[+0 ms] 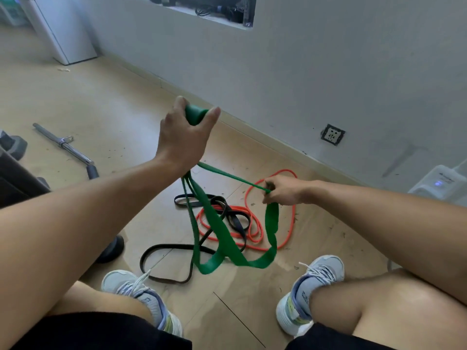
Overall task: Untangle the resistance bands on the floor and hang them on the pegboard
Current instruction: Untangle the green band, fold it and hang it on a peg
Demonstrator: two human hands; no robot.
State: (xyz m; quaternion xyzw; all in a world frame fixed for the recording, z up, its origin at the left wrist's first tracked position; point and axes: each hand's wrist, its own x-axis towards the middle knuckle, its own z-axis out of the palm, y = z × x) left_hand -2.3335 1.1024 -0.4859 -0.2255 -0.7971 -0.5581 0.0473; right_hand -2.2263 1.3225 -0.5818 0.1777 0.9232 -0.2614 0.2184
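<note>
A wide green resistance band hangs in loops above the floor. My left hand is raised and grips one end of it, the band showing between thumb and fingers. My right hand is lower and to the right, pinching another stretch of the same green band, which runs taut between the two hands. Under it on the floor lie a thin black band and an orange band, coiled and crossing each other. The green loops pass through the black one. No pegboard is in view.
I am crouched with both knees and grey trainers at the bottom. A metal bar lies on the floor at left. A wall with a socket runs diagonally behind. A white device stands at right, a white cabinet far left.
</note>
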